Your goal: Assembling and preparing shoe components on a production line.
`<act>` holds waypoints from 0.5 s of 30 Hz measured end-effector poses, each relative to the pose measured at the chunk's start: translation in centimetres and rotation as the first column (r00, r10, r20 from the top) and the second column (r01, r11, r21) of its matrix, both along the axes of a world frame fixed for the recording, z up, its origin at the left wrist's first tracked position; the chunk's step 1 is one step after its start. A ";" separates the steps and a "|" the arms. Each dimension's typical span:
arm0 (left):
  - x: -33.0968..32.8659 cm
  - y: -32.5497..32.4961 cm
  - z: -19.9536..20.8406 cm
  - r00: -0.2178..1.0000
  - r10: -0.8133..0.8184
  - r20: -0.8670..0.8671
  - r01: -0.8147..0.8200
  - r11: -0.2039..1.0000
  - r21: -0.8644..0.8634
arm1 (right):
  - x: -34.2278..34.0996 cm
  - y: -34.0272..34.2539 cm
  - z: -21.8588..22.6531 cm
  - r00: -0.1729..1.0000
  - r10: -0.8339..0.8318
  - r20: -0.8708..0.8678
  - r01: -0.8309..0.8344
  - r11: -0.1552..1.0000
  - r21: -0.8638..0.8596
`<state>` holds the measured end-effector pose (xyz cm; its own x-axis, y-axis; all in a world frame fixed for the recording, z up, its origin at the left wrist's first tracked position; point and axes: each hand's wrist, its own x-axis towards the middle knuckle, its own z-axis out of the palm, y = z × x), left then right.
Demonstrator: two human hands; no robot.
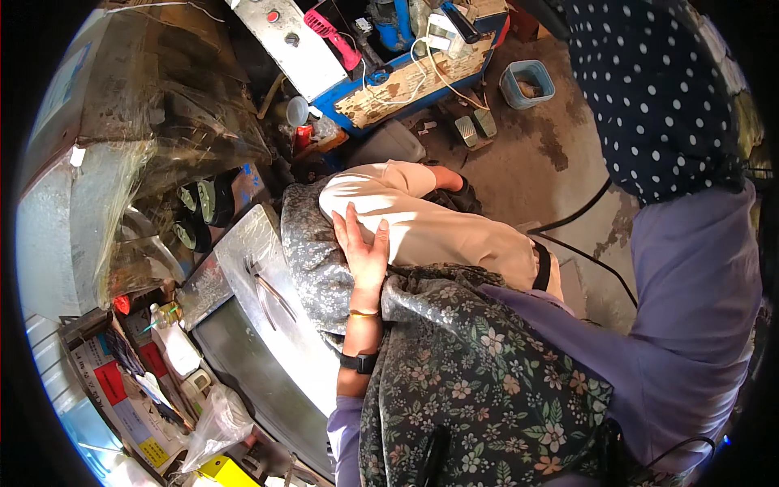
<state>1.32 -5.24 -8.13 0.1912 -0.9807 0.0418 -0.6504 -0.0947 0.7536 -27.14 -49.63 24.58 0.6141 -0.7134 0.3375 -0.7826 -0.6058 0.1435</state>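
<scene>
My left hand (365, 253) lies with its fingers spread on the cream trousers (454, 223) over my thigh, by the edge of a dark floral apron (479, 357). Nothing is held in it. A dark watch (359, 363) and a gold-coloured bangle (363, 313) circle that wrist. Left of the forearm, a thin two-pronged metal tool (276, 299) rests on a bright, pale work surface (258, 243). My right arm, in a lavender sleeve (698, 276) and a dark polka-dot oversleeve (657, 105), reaches to the upper right. Its hand is out of sight.
A blue-framed machine (410, 89) stands ahead, with a pink handled object (337, 39) on it. Right of it, a pale blue bucket (526, 84) sits on the stained floor. Dark shoes (215, 203), a white bottle (176, 347) and a plastic bag (219, 426) are at left. Black cables (596, 264) cross at right.
</scene>
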 end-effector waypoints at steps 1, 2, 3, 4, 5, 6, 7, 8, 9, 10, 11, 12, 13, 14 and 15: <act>0.1 0.1 0.0 1.000 -0.011 0.009 0.011 1.000 0.017 | 0.0 1.2 -0.5 0.996 -0.039 0.080 0.038 0.999 0.017; 0.1 0.1 -0.2 1.000 -0.024 0.019 0.023 0.999 0.038 | -0.1 2.6 -0.8 0.984 -0.077 0.158 0.073 0.997 0.029; 0.2 0.2 -0.3 1.000 -0.025 0.012 0.025 0.999 0.023 | -0.2 4.2 -1.2 0.965 -0.115 0.236 0.108 0.993 0.040; 0.3 0.3 -0.5 1.000 -0.012 0.008 0.012 1.000 0.012 | -0.2 5.8 -1.2 0.938 -0.147 0.315 0.138 0.989 0.048; 0.3 0.4 -0.7 1.000 -0.017 0.000 0.017 1.000 0.002 | 0.2 6.8 -0.7 0.961 -0.027 0.274 0.021 0.999 0.028; 0.4 0.6 -0.8 0.999 -0.038 -0.005 0.038 0.999 -0.030 | 0.0 8.3 -0.6 0.941 0.118 0.317 -0.133 0.991 0.028; 0.4 0.7 -1.1 0.999 -0.037 -0.004 0.036 0.998 -0.053 | -0.5 9.2 -0.5 0.935 0.020 0.355 -0.102 0.972 0.213; 0.5 0.7 -1.3 1.000 -0.019 -0.012 0.019 1.000 -0.013 | -1.1 10.2 -0.7 0.924 -0.087 0.373 -0.070 0.919 0.387; 0.5 0.8 -1.4 1.000 -0.004 -0.009 0.004 1.000 0.006 | -1.4 10.5 -1.3 0.920 -0.100 0.379 -0.033 0.944 0.329; 0.5 0.8 -1.6 1.000 0.001 -0.003 -0.001 1.000 -0.022 | -1.5 10.9 -2.1 0.913 -0.122 0.390 0.049 0.981 0.190; 0.6 0.8 -1.7 1.000 0.013 -0.010 -0.013 1.000 -0.005 | -1.2 10.4 -2.9 0.892 -0.158 0.424 0.148 0.987 0.057; 0.6 0.7 -1.9 1.000 0.014 -0.019 -0.014 1.000 0.006 | -1.1 10.2 -4.0 0.867 -0.217 0.449 0.252 0.968 -0.019; 0.7 0.7 -1.9 1.000 0.014 -0.005 -0.015 1.000 -0.026 | -1.0 10.1 -5.1 0.845 -0.295 0.446 0.339 0.940 -0.021; 0.7 0.7 -1.9 1.000 0.023 0.004 -0.023 1.000 -0.013 | -0.8 10.0 -6.3 0.837 -0.295 0.461 0.390 0.912 -0.125; 0.6 0.6 -1.7 0.999 0.028 -0.030 -0.030 0.998 -0.050 | -0.8 10.2 -7.1 0.801 -0.150 0.579 0.283 0.948 -0.146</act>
